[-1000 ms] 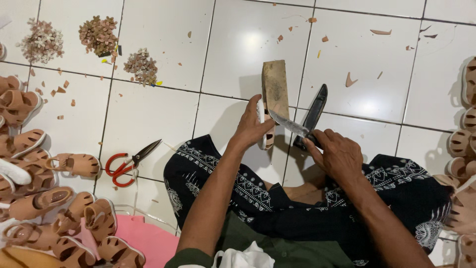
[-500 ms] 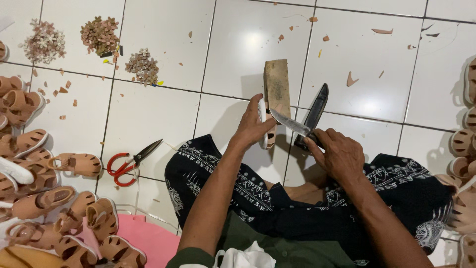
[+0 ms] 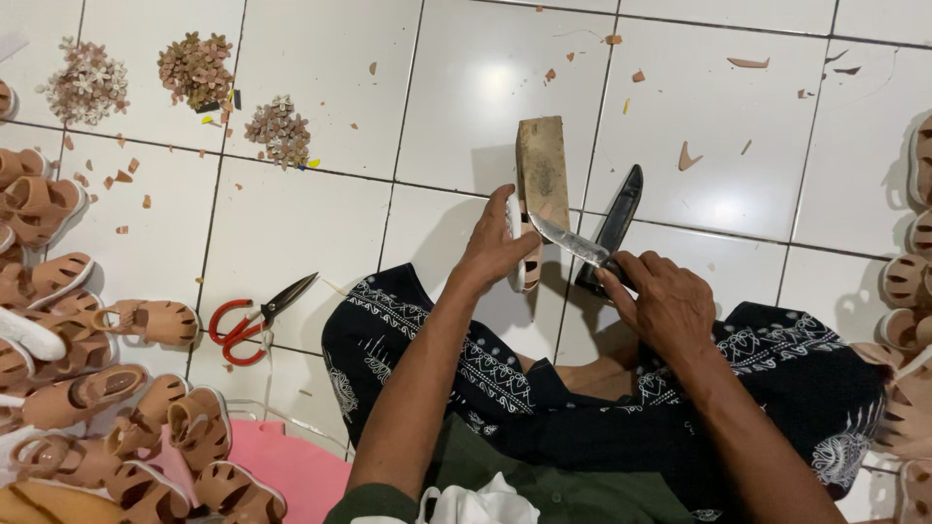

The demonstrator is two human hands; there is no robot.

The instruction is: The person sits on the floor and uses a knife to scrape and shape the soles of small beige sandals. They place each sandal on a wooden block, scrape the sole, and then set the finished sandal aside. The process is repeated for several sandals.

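The left hand was closed around a small tan sandal with a white sole, held on edge over the white tiled floor; the fingers hid most of the sandal, so its straps were hard to make out. The right hand was clenched on the handle of a knife; the handle was buried in the fist, and only the bright blade showed, its tip touching the sandal. Just behind the sandal lay a brown wooden block, its near end covered by the left hand; beside it lay a black sheath, its lower end hidden behind the blade and the right hand. The person's lap was draped in a dark patterned cloth. Red-handled scissors lay near the left knee; a heap of tan sandals ran off the left edge, and more were cut off at the right edge. Three piles of small flower trims sat at the top left; no packages or labels could be made out.
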